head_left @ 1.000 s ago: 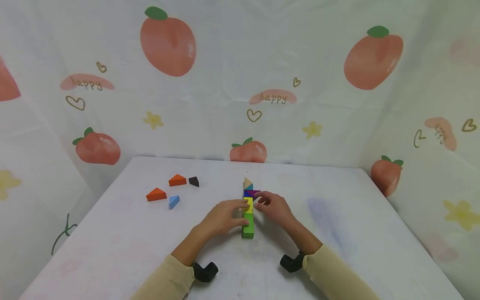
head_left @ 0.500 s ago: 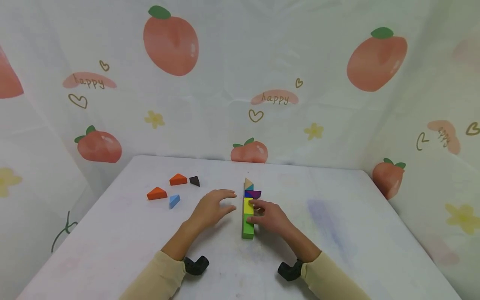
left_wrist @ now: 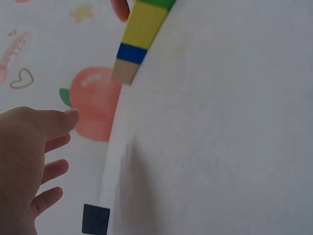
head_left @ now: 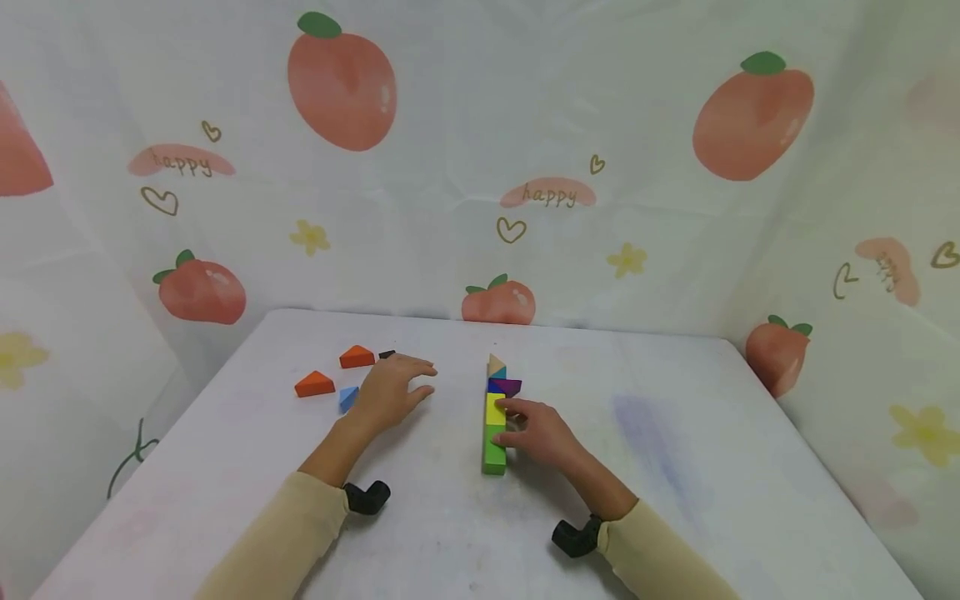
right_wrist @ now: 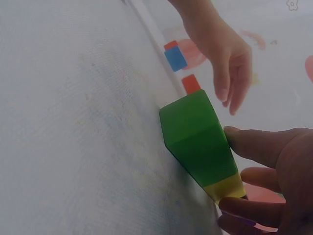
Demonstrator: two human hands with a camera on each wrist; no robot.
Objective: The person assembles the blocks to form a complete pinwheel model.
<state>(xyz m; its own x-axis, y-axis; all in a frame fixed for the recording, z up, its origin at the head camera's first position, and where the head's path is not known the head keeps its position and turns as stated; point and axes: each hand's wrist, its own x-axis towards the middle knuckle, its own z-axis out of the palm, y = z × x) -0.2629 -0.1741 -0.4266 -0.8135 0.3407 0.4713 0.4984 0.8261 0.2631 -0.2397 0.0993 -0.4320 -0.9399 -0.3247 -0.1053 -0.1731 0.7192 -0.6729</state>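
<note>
A straight row of blocks lies on the table, with a green block (head_left: 494, 451) at the near end and a yellow block (head_left: 495, 409) beyond it. Past these come a blue block (head_left: 496, 387), a purple block (head_left: 512, 387) jutting right, and small teal and beige triangles (head_left: 495, 367). My right hand (head_left: 546, 435) rests at the row's right side, thumb on the green block and fingertips at the yellow one. My left hand (head_left: 386, 396), holding nothing and fingers spread, hovers left of the row, partly covering a light blue triangle (head_left: 348, 398) and a black block (head_left: 386, 354).
Two orange triangular blocks (head_left: 315, 384) lie on the table's left side, near the light blue one. A white cloth printed with peaches (head_left: 342, 92) hangs behind the table (head_left: 675, 533) and along its sides.
My left hand has left the row and moved left and away from me, toward the loose blocks. My right hand has come onto the green and yellow blocks, staying there since.
</note>
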